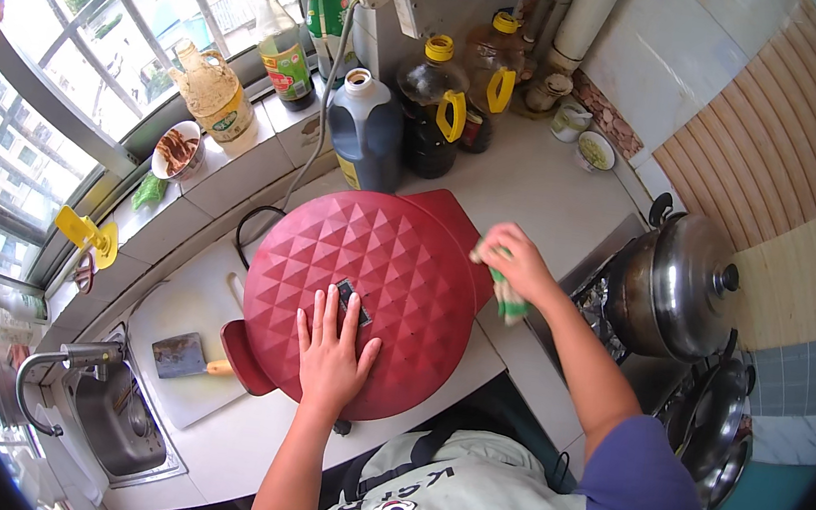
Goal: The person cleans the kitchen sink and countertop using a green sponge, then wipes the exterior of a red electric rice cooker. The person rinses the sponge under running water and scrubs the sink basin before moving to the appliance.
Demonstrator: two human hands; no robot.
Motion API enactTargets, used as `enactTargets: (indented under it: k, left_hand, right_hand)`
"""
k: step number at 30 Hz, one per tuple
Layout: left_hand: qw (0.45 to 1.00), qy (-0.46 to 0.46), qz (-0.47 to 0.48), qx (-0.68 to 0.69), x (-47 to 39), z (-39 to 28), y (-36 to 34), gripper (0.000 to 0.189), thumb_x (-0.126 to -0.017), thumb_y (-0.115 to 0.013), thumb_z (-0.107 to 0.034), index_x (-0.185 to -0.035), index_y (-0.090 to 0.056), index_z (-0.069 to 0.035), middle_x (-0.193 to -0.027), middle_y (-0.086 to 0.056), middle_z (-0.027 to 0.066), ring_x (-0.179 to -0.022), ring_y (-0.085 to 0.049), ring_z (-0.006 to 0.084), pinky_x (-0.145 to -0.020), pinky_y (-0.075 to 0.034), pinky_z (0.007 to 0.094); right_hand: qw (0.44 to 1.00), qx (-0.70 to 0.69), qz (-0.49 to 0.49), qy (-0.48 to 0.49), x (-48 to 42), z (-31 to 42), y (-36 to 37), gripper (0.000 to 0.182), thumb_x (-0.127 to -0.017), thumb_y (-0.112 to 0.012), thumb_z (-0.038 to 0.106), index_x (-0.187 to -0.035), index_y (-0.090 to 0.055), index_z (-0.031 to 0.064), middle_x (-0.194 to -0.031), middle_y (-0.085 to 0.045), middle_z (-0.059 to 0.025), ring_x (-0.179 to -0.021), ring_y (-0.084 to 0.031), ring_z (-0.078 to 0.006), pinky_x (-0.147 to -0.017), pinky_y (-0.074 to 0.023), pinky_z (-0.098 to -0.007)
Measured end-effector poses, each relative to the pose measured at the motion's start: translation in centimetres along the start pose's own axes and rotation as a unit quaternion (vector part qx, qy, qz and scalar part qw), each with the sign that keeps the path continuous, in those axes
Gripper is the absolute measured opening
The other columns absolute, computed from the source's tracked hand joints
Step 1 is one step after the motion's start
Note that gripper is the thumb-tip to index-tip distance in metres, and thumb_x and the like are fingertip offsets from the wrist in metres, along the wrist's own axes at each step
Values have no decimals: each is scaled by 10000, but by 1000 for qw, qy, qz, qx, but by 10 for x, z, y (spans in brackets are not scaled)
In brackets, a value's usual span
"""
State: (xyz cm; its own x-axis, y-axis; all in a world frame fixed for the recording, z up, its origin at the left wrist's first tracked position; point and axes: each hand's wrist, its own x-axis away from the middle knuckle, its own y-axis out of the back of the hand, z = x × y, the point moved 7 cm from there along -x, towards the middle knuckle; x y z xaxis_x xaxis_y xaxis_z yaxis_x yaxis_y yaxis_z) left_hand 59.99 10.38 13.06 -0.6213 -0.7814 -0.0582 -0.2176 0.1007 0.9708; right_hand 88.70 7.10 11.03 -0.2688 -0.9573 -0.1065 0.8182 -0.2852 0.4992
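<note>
A round red electric griddle point(398, 344) with a faceted lid lies closed on the counter before me. My left hand point(332, 356) rests flat on the lid beside its small dark panel, fingers spread, holding nothing. At the lid's right side my right hand point(516, 264) grips a crumpled green and white cloth point(512, 305), slightly blurred, next to the red hinge housing. Whether the cloth touches the griddle, I cannot tell. A cleaver point(179, 356) with a wooden handle lies on a white cutting board point(199, 401) left of the griddle, its handle end near the griddle's red handle.
Behind the griddle stand a dark plastic jug point(365, 133) and large bottles with yellow handles point(431, 118). A lidded steel pot point(676, 286) sits on the stove at right, pans nearer me. A steel sink point(111, 410) is at left. Bottles and a bowl point(178, 151) line the window ledge.
</note>
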Motion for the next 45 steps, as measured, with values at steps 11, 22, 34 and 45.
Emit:
enactTargets:
  k: [11,22,34,45]
  left_hand:
    - [1000,-29,11,-3,-5,-9,0,607,-860,-525,-404,-1369,-382,-107,-1455,-254,186,-1366,-199,335,-1101,-118,488]
    - [1000,-19,0,-20,0,-3,-3,602,-868,-513,-405,-1373,-372,-110,-1457,-252,185,-1367,-199,331,-1102,-114,490]
    - [1000,-21,3,-17,-3,-7,-1,608,-871,-509,-402,-1379,-364,-101,-1466,-233,187,-1372,-187,331,-1104,-111,483]
    - [981,73,-143,-106,19,58,53,521,-831,-605,-280,-1286,-469,-63,-1392,-367,176,-1330,-285,333,-1092,-178,489]
  right_hand:
    - [988,113,-71,82,-95,11,-18,45,-824,-567,114,-807,-566,72,-933,-544,-69,-893,-519,-292,-804,-431,-374]
    - [953,252,-35,164,60,77,-53,115,-782,-641,166,-865,-613,92,-989,-560,-10,-942,-508,-242,-834,-438,-359]
    - [962,202,-88,158,-35,45,-66,231,-856,-494,71,-1056,-608,49,-1274,-513,-135,-1196,-455,-320,-1027,-355,-408]
    - [934,303,-14,188,-22,74,-77,348,-809,-540,102,-1153,-592,114,-1362,-429,-109,-1257,-388,-311,-1059,-298,-436]
